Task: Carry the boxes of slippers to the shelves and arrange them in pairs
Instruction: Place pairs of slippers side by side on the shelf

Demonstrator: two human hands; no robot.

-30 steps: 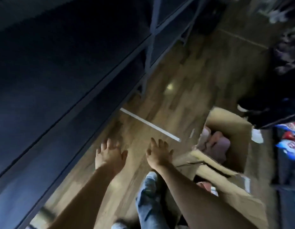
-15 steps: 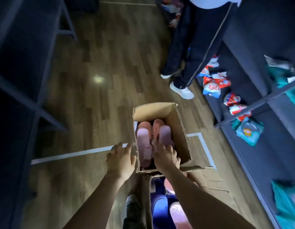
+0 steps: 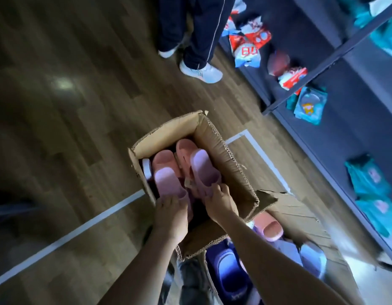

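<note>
An open cardboard box (image 3: 221,150) stands on the wood floor, packed with pink and lilac slippers. My left hand (image 3: 170,213) reaches into its near end and grips the heel of the left lilac slipper (image 3: 168,183). My right hand (image 3: 220,202) pinches the heel of the right lilac slipper (image 3: 203,170). Two salmon-pink slippers (image 3: 186,147) lie under them. A second box (image 3: 300,219) lies nearer to me, holding blue and pink slippers (image 3: 232,271).
A person in dark trousers and pale sneakers (image 3: 200,70) stands just beyond the box. Dark shelves (image 3: 335,133) on the right hold red and teal packets. White tape lines (image 3: 69,234) cross the floor.
My view swung from the dark shelves on the left down to the box. Both hands moved from open air into the box and closed on the lilac slippers.
</note>
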